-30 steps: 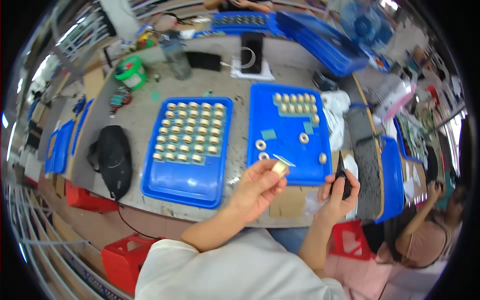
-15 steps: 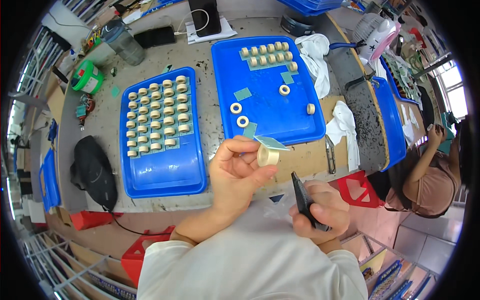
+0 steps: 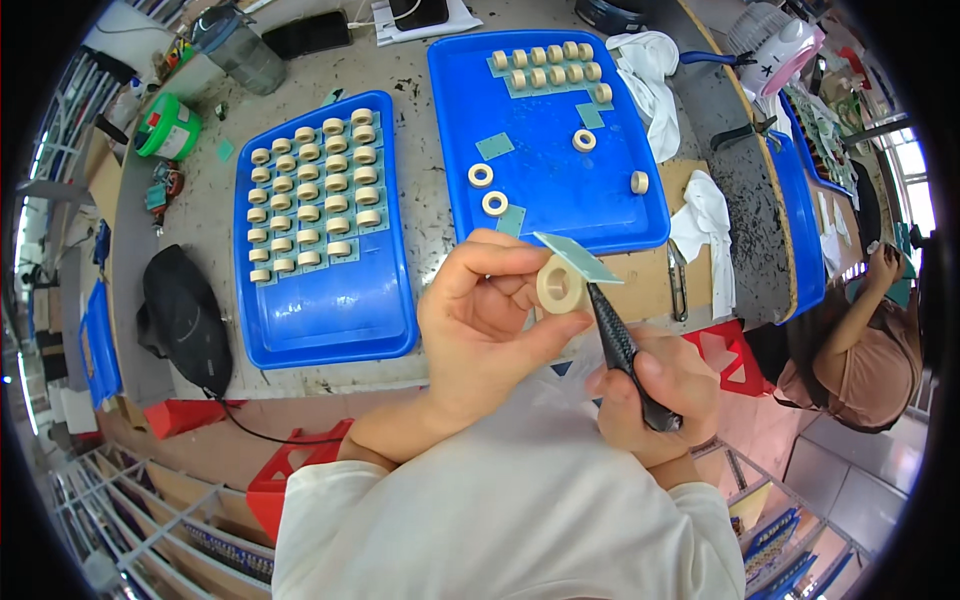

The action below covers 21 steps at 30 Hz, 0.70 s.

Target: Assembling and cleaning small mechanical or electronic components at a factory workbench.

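Pinches a cream ring (image 3: 575,290) in the left hand (image 3: 478,320), at the near edge of the right tray (image 3: 555,200), with a green plate (image 3: 580,260) against its top; presses narrowly at one side, probably to leave hole and plate edge clear. Grips a black pointed tool (image 3: 620,350) in the right hand (image 3: 662,388), well back from the tip, likely for an open view; has its point close under the plate (hard to tell if touching). Shows the ring's hole toward the wearer; slants the plate's long axis down from left to right; aims the tool lengthwise up and leftward. Beyond, has loose rings (image 3: 496,213) in the right tray; left of it, has the left tray (image 3: 335,310) with rows of rings (image 3: 308,188), apparently grouped for order.
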### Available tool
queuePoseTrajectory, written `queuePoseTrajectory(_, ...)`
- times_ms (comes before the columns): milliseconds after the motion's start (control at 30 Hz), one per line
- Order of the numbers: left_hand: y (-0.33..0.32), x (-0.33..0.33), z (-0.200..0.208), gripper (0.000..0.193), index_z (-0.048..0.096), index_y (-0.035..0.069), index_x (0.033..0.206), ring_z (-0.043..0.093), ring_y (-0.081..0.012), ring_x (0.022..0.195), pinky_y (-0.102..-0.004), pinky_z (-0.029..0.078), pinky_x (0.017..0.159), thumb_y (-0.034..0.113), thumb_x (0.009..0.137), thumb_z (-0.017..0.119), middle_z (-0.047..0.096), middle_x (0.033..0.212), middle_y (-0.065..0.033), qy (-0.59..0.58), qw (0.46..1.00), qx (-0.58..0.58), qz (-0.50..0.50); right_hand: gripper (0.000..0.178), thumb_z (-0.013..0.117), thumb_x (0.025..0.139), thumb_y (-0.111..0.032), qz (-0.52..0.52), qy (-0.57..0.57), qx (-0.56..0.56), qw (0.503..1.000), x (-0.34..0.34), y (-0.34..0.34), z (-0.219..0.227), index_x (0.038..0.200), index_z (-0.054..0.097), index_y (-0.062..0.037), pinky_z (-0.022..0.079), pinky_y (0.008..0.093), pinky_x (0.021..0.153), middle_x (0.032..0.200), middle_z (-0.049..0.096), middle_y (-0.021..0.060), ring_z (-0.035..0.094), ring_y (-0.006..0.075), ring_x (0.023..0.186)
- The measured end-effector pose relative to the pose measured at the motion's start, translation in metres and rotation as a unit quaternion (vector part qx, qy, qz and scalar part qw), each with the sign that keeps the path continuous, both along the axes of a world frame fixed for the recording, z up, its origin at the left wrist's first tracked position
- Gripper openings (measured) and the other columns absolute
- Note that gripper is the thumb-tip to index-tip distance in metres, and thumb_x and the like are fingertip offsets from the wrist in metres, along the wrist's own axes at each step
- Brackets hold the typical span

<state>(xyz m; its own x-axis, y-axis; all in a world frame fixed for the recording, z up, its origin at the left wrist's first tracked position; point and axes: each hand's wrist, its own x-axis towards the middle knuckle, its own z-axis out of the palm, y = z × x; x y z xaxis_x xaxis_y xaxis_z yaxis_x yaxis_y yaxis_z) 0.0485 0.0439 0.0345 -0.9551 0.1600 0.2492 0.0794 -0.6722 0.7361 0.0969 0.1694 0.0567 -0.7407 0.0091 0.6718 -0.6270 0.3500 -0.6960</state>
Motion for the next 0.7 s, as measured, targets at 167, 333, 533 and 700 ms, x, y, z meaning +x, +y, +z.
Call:
queuePoseTrajectory(167,0.0012,-0.0002,0.0021,0.039,0.044,-0.004,0.093,0.052,-0.0174,0.087,-0.0291,0.047,0.075,-0.017,0.06,0.06,0.044,0.093,-0.0096,0.009,1.0,-0.008,0.005,0.045,0.072,0.056,0.003,-0.017,-0.022,-0.002,1.0,0.0023,-0.0024,0.0025,0.094,0.051,-0.0084,0.043,0.0272,0.045,0.062,0.052,0.0067,0.053,0.0198,0.05)
queuePoseTrajectory(333,0.0004,0.0004,0.0003,0.039,0.044,-0.004,0.093,0.052,-0.0176,0.087,-0.0293,0.047,0.076,-0.017,0.06,0.061,0.044,0.093,-0.01,0.007,1.0,-0.005,0.002,0.043,0.072,0.056,0.003,-0.031,-0.02,0.006,0.999,0.0026,-0.0023,0.0035,0.091,0.051,-0.0085,0.043,0.027,0.046,0.064,0.054,0.0077,0.054,0.0204,0.052)
queuePoseTrajectory(533,-0.0024,0.0021,-0.0031,0.04,0.044,-0.005,0.095,0.052,-0.0188,0.091,-0.0297,0.046,0.077,-0.017,0.06,0.061,0.045,0.096,-0.0112,0.001,1.0,0.012,-0.022,0.042,0.071,0.056,0.004,-0.047,-0.042,-0.013,0.998,0.0081,-0.0029,0.0013,0.09,0.051,-0.0083,0.044,0.0279,0.046,0.065,0.054,0.0083,0.055,0.0212,0.052)
queuePoseTrajectory(700,-0.0033,0.0054,0.0003,0.037,0.044,-0.005,0.095,0.052,-0.0195,0.093,-0.0289,0.046,0.076,-0.015,0.063,0.06,0.049,0.097,-0.0129,-0.044,0.996,0.045,-0.062,0.04,0.071,0.055,0.004,-0.052,-0.039,-0.03,0.997,0.0079,-0.004,0.0026,0.088,0.052,-0.0075,0.044,0.0282,0.046,0.065,0.054,0.0083,0.054,0.0215,0.052)
